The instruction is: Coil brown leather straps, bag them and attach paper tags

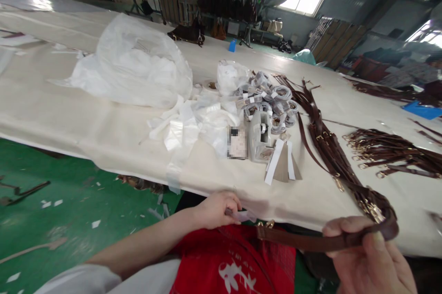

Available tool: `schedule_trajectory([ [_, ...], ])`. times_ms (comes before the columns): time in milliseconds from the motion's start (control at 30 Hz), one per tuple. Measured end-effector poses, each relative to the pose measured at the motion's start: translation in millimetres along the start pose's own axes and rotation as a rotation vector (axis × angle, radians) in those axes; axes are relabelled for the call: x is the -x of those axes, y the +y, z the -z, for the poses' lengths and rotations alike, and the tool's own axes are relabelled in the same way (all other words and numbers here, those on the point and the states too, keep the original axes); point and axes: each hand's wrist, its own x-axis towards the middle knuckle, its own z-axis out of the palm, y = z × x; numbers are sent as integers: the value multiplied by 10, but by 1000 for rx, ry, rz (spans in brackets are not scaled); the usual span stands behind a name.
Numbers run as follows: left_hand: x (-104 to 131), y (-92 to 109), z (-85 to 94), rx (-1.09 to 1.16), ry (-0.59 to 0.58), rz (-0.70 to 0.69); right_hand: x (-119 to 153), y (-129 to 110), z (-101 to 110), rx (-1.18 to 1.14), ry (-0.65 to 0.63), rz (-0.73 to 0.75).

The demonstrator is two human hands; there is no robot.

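Note:
My right hand (369, 259) grips a dark brown leather strap (311, 241) at the lower right, just below the table's front edge. The strap runs left from that hand to a gold buckle (265, 224) over my red apron. My left hand (217, 209) is closed on a small piece of clear film or tape (243, 215) next to the strap's buckle end. The strap's other end loops up into a long bundle of brown straps (328, 147) lying on the table.
The long table has a cream cloth (86, 119). On it lie a big clear plastic bag (134, 61), loose white wrappers (193, 123), a tape dispenser (259, 135), several wrapped strap rolls (269, 98) and another strap pile (393, 151). Green floor (51, 202) lies left.

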Motion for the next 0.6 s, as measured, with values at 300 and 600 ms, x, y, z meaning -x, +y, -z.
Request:
schedule_trajectory([
  [300,-10,548,225,513,-341,-345,-159,384,-20,-237,7,-237],
  [600,-110,481,33,233,-185,-277,4,435,-76,219,-267,-73],
])
